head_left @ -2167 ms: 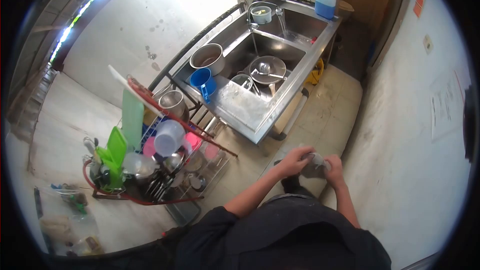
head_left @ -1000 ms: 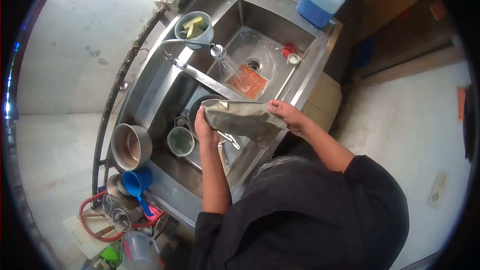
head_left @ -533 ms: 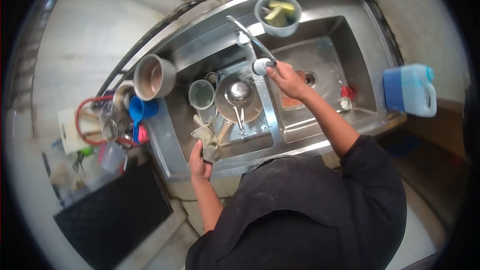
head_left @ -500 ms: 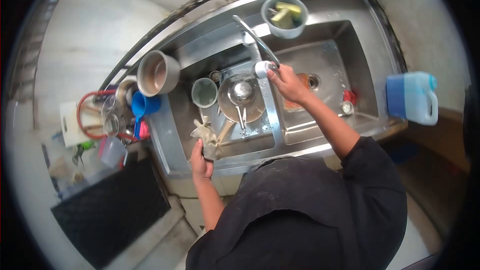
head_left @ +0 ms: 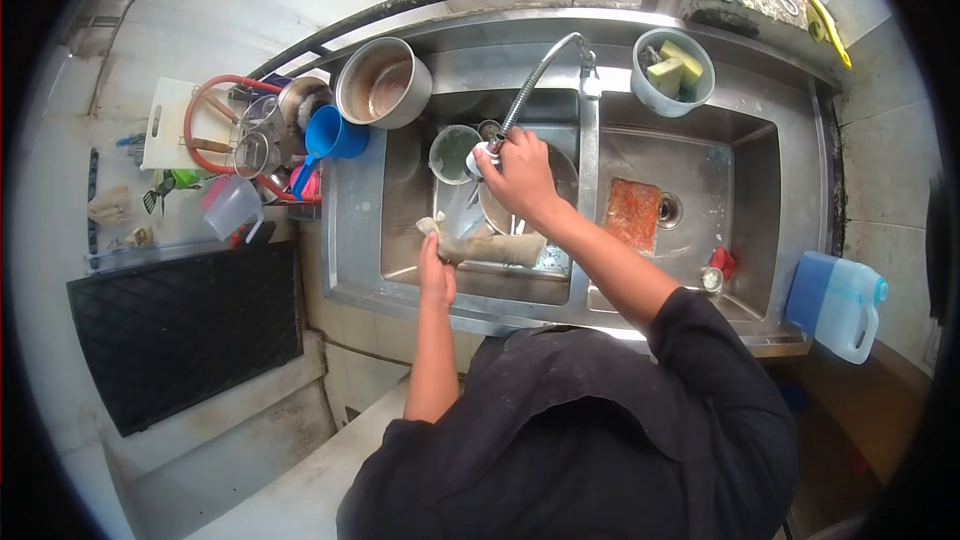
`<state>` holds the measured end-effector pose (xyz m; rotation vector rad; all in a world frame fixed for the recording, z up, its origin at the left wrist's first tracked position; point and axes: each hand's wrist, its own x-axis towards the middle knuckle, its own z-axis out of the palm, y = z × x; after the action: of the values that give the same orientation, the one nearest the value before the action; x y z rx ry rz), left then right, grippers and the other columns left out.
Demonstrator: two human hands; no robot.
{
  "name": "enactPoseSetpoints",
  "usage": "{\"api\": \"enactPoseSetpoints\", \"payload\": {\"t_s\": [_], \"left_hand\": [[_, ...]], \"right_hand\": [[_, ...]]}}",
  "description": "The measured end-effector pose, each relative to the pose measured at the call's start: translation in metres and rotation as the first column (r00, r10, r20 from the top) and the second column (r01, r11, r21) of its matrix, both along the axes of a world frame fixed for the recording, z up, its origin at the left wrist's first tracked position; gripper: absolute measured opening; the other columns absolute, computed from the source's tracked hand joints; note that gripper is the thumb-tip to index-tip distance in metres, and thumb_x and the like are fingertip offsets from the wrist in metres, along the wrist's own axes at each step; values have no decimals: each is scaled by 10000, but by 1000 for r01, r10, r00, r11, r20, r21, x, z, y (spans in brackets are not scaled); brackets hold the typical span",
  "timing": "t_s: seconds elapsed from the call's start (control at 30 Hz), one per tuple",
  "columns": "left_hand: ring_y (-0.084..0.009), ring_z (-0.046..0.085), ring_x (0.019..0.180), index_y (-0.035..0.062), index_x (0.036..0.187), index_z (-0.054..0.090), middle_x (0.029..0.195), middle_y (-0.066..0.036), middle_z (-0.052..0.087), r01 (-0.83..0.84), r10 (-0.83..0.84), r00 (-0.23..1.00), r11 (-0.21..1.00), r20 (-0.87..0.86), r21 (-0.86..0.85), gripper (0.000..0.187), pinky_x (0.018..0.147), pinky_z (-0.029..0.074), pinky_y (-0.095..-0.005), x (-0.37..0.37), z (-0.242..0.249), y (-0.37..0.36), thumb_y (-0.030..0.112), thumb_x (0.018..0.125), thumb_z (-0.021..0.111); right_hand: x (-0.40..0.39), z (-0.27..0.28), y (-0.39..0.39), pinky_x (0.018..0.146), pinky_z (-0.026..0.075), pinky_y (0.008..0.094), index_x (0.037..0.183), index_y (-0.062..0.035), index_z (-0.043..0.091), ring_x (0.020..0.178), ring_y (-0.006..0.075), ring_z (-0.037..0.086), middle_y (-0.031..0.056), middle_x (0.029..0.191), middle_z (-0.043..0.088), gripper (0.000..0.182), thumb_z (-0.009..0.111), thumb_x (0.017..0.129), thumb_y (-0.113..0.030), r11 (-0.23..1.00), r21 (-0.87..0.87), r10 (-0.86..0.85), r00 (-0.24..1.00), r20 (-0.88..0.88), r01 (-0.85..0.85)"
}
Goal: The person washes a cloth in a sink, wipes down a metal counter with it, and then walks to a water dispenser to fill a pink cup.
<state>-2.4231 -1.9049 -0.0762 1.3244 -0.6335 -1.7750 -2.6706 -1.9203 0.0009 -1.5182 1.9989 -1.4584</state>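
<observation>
In the left sink basin, my left hand point(head_left: 436, 275) grips one end of a wet greyish-beige cloth point(head_left: 505, 249), which stretches out to the right. My right hand point(head_left: 522, 178) is closed around the white head of a faucet sprayer point(head_left: 483, 159) on a flexible metal hose. Water sprays from it down onto the cloth near my left hand. Behind my right hand lies a round pan point(head_left: 562, 175), partly hidden by that hand and the cloth. A pale plastic tub point(head_left: 455, 154) holding cloudy liquid stands to the left of the sprayer.
The right basin point(head_left: 745, 180) holds an orange-red slab point(head_left: 632, 215) beside the drain and a small red item point(head_left: 722, 260). A tub of sponges point(head_left: 672, 72) stands on the back ledge. A metal pot point(head_left: 384, 83) and blue dipper point(head_left: 335, 133) are at left, a blue-liquid jug point(head_left: 836, 305) at right.
My right hand has brought the sprayer left and nearer, over the left basin, and water now sprays out. The cloth, bunched before, is stretched out to the right. The view has shifted.
</observation>
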Motion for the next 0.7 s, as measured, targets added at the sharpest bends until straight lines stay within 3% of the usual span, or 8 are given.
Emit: {"api": "enactPoseSetpoints", "payload": {"t_s": [0.07,0.13,0.17,0.2,0.27,0.33,0.47,0.7], "left_hand": [[-236,562,1117,76,1199,511,1211,-99,562,57,-57,998,998,2,5,316,958,461,-427,-11,-9,-14,331,1013,489],[-236,583,1070,85,1133,506,1149,-100,581,100,-100,995,995,-9,-12,282,932,475,-439,-23,-13,-27,341,1014,490],[-234,590,1056,83,1151,506,1139,-98,588,102,-102,995,995,-14,-21,290,928,478,-436,-32,-9,-33,338,1014,492],[-232,597,1042,81,1170,506,1129,-97,595,105,-106,994,994,-22,-29,299,924,480,-433,-41,-4,-38,335,1013,494],[-208,601,1031,78,1186,513,1124,-89,599,108,-108,993,994,-45,-14,310,900,497,-410,-56,-7,-48,335,1016,489],[-185,604,1022,82,1212,519,1135,-71,601,231,-239,966,969,-103,-86,299,872,514,-380,-67,-22,-60,311,1028,467],[-175,550,1142,98,1245,497,1231,-53,571,249,-263,929,965,-259,-87,290,977,445,-387,-111,-48,-73,293,1040,433],[-266,550,1177,41,1387,344,1311,-171,512,210,-63,851,951,-521,228,428,981,473,-417,-169,-58,-102,319,1063,321]], "right_hand": [[-3,-3,-8,854,402,421,858,28,651,952,320,534,152,961,592,362,597,914,-326,997,72,26,1000,-9,-25],[-12,-19,-12,871,399,440,905,52,642,961,296,540,149,971,593,412,544,956,-344,980,-56,198,904,378,-191],[-18,-50,-11,908,418,367,1149,29,593,1059,242,567,109,1130,627,531,366,1032,-436,955,-124,285,721,631,-269],[-20,-65,-10,908,418,367,1149,29,593,1059,242,567,109,1130,627,531,366,1032,-436,960,-110,268,734,624,-257],[-20,-85,-7,957,432,382,1226,16,555,1093,250,570,118,1225,602,649,272,1026,-532,966,-248,229,-198,953,-72],[-11,-107,-12,1030,449,445,1242,44,504,1178,342,545,221,1255,564,671,266,1011,-538,942,-294,331,-600,728,163],[5,-145,-62,1032,466,484,1187,86,520,1167,373,554,266,1258,551,447,385,988,-290,888,-21,398,-747,533,459],[-25,-201,-137,891,565,458,1245,86,478,1114,386,588,300,1263,543,626,315,966,-450,688,-145,684,-569,456,711]]}}
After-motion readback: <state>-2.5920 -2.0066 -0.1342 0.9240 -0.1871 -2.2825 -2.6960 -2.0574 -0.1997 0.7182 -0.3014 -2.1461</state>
